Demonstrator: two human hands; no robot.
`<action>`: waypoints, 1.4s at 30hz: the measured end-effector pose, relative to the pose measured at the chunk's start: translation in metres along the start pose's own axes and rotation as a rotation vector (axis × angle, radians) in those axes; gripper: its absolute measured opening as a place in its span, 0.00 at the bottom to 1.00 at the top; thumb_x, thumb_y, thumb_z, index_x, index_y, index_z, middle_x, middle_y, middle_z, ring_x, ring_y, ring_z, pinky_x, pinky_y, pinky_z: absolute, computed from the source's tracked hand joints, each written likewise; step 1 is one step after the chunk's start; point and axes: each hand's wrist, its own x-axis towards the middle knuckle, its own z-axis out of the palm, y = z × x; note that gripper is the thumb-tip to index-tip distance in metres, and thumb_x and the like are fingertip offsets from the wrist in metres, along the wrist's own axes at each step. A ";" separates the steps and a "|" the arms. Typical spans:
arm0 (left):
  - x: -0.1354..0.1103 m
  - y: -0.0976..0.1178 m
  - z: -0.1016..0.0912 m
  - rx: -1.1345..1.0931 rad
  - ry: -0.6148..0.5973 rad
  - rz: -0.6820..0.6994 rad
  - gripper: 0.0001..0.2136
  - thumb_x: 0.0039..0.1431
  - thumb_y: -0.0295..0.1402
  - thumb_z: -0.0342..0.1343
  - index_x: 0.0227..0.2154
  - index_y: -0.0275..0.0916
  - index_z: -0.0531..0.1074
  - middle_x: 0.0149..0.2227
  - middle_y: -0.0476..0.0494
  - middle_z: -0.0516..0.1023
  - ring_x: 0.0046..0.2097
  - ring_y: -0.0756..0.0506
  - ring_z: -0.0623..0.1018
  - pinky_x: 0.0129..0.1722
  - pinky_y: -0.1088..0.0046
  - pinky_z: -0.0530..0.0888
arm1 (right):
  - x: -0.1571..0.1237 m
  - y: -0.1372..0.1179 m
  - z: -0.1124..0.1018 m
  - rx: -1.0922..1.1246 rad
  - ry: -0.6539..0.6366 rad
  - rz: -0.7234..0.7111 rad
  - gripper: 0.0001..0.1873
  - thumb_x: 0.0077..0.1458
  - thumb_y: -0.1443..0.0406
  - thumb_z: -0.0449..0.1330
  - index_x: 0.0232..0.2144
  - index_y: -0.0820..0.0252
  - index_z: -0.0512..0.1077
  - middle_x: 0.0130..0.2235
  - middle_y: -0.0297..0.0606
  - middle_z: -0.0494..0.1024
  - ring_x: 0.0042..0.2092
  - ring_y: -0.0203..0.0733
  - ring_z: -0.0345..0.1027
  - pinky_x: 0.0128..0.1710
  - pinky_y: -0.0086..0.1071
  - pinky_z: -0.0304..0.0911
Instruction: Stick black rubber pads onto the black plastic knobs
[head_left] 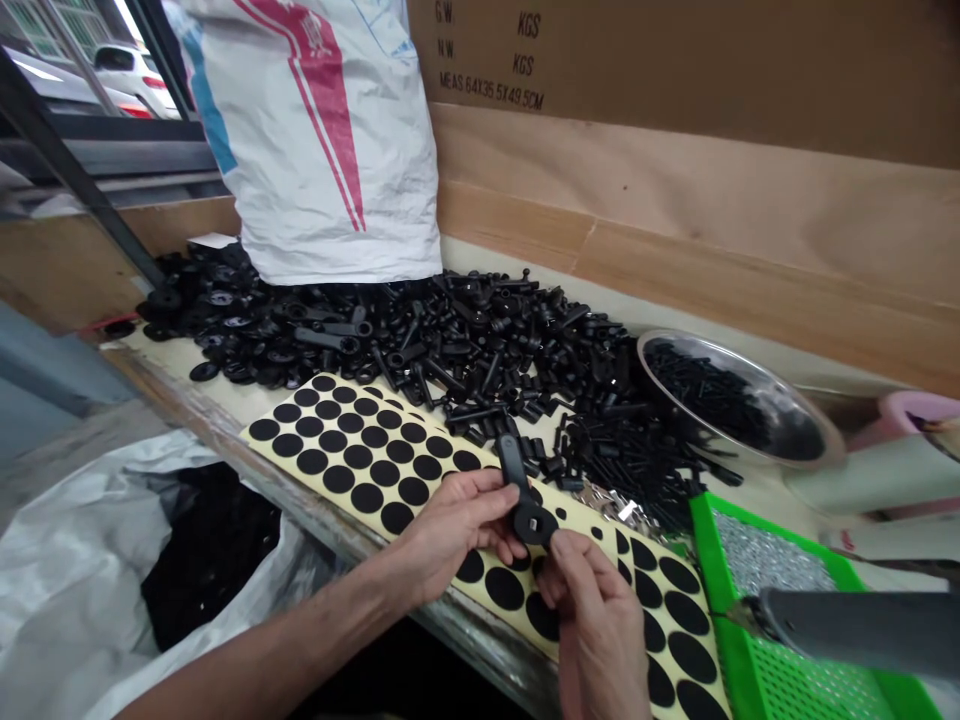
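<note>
black plastic lever is pinched between my left hand and right hand, both narrow and holding it, just above sheet of round black adhesive pads, beside heap of loose black plastic parts.

Matt black plastic on the lever and the heaped parts. Glossy steel on the bowl, far right. Woven plastic, faintly sheened, on the sack. Matt brown cardboard on the carton. Smooth cream paper beneath matt black discs. Glossy green plastic on the tray, near right.
</note>
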 end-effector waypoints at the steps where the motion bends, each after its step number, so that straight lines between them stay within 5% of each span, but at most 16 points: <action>1: 0.000 -0.001 0.000 0.002 0.001 -0.001 0.12 0.59 0.38 0.57 0.34 0.31 0.73 0.31 0.40 0.77 0.26 0.52 0.75 0.26 0.79 0.70 | 0.000 0.001 0.000 -0.006 0.003 0.003 0.19 0.50 0.51 0.64 0.23 0.59 0.68 0.21 0.28 0.60 0.26 0.33 0.49 0.27 0.28 0.48; 42: 0.005 -0.003 -0.005 -0.010 0.030 0.027 0.13 0.59 0.37 0.58 0.42 0.32 0.76 0.34 0.39 0.78 0.28 0.52 0.75 0.28 0.79 0.70 | 0.006 0.008 0.005 -0.071 0.103 0.008 0.18 0.49 0.51 0.65 0.23 0.59 0.69 0.19 0.26 0.60 0.24 0.32 0.49 0.23 0.27 0.48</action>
